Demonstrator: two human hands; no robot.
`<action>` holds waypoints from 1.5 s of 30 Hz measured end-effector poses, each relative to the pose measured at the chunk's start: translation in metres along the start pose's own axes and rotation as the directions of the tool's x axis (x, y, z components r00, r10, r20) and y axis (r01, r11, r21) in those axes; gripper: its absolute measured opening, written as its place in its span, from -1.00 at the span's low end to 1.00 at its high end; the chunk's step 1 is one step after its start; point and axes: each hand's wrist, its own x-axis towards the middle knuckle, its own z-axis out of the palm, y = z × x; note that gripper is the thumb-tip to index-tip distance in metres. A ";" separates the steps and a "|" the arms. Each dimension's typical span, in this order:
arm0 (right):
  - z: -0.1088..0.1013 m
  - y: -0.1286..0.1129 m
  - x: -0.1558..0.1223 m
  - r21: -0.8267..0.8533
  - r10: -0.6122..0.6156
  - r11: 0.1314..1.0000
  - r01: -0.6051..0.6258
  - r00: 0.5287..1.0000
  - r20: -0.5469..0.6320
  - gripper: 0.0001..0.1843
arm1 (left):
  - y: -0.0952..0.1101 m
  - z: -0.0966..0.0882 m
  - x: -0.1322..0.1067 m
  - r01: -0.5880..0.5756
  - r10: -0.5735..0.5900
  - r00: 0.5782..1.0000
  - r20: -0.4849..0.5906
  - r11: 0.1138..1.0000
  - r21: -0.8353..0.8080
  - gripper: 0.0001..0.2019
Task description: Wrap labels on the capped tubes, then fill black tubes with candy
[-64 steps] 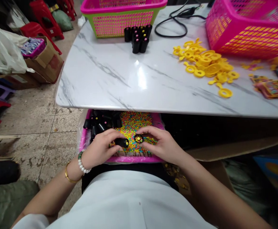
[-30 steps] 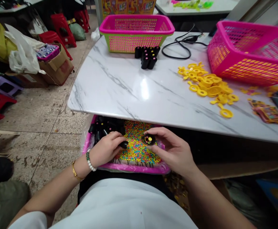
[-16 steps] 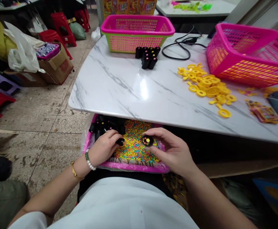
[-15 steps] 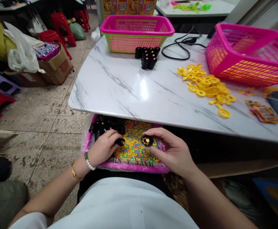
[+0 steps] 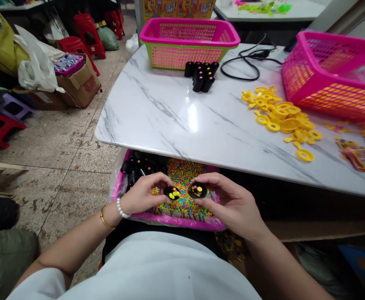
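Observation:
On my lap sits a pink tray (image 5: 169, 218) full of small coloured beads (image 5: 185, 175), with several black tubes (image 5: 138, 166) lying in its far left corner. My left hand (image 5: 143, 196) is closed round a black tube (image 5: 171, 193), its open end up with a few coloured beads inside. My right hand (image 5: 232, 202) is closed round a second black tube (image 5: 197, 190), which also shows beads in its mouth. The two tubes are side by side, nearly touching, just above the beads.
The white marble table (image 5: 176, 116) overhangs the tray. On it stand a cluster of black tubes (image 5: 202, 75), a pink and green basket (image 5: 188, 41), a pink basket (image 5: 335, 71), a black cable (image 5: 247, 62), yellow plastic rings (image 5: 282, 116) and printed cards (image 5: 362, 156). Red stools and boxes stand on the floor at left.
My left hand has lifted its black tube from the tray's left side and turned its open end up, bringing it next to the tube in my right hand. The view shifted slightly.

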 end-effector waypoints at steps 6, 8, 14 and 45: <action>-0.002 -0.007 0.000 0.027 0.035 0.999 -0.035 0.999 -0.015 -0.66 | 0.000 -0.007 0.005 0.004 0.004 0.999 -0.044 0.985 0.173 -0.74; -0.002 -0.007 0.000 0.030 0.035 0.999 -0.035 0.999 -0.015 -0.67 | -0.001 -0.009 0.005 0.043 -0.040 0.997 -0.059 0.997 0.057 -0.73; 0.003 0.003 -0.003 -0.021 0.048 0.999 -0.048 0.999 0.023 -0.64 | -0.003 -0.002 0.004 0.034 -0.049 0.998 -0.048 0.962 -0.272 -0.65; 0.009 0.010 -0.019 -0.113 0.045 0.993 -0.046 0.999 -0.012 -0.70 | -0.029 0.007 0.012 -0.284 0.017 0.920 0.390 0.714 0.640 -0.75</action>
